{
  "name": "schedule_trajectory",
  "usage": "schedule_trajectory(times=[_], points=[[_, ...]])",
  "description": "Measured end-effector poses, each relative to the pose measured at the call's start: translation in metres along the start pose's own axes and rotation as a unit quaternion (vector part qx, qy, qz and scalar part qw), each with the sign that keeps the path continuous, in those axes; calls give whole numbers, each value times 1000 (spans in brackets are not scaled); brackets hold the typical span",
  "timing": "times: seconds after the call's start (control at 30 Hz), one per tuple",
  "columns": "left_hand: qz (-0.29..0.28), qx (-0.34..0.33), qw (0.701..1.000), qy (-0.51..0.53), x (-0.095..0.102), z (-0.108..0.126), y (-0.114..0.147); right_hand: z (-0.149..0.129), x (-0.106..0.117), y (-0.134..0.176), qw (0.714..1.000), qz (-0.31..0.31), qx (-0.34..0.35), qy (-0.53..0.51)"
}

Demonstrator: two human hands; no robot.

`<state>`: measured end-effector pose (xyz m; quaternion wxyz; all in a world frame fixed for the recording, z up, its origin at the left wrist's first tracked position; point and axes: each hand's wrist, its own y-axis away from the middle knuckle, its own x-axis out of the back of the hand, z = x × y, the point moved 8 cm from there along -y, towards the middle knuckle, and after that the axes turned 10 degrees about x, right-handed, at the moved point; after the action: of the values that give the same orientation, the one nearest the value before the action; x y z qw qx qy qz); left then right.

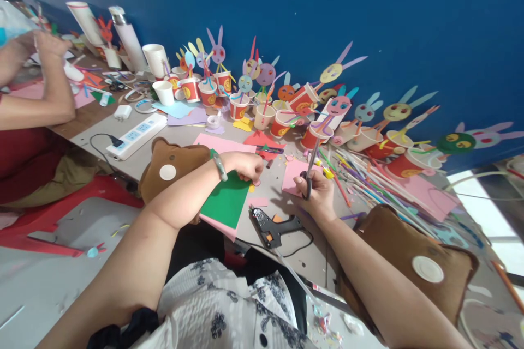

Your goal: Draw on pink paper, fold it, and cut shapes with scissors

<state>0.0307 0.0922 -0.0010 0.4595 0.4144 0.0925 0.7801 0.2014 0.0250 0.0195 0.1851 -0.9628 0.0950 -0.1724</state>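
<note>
My right hand (319, 196) is wrapped round the dark handles of a pair of scissors (312, 166), whose blades point up and away from me over a pink paper square (290, 177). My left hand (245, 165) is closed with its fingertips down at the table, beside the corner of a green paper sheet (227, 202). A tiny pinkish piece shows at those fingertips, too small to name. Between my forearms lies a black hot glue gun (274, 226) with a clear glue stick out of its back. Pink paper sticks out under the green sheet.
Red paper cups (315, 133) with paper rabbit heads line the blue wall. Drinking straws and pipe cleaners (380, 196) lie to the right. Brown cushions (409, 262) rest under both forearms. A white power strip (137, 136) is at left; a co-worker's arms (45, 76) are beyond it.
</note>
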Motion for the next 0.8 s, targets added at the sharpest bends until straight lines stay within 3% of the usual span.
schedule_trajectory(times=[0.17,0.3,0.47,0.6,0.67,0.8], points=[[37,-16,999,6,6,0,-2,8,3,-3,999,28,-12,11],[84,-20,994,-72,14,6,2,12,6,-4,999,39,-13,22],[191,-43,976,-94,31,14,3,15,6,-4,999,42,-9,28],[306,-92,944,-81,38,20,6,17,7,-4,998,54,-4,18],[341,-123,928,-84,35,25,7,20,8,-5,998,65,-9,2],[335,-167,917,-136,17,34,1,28,12,-7,996,82,-39,-16]])
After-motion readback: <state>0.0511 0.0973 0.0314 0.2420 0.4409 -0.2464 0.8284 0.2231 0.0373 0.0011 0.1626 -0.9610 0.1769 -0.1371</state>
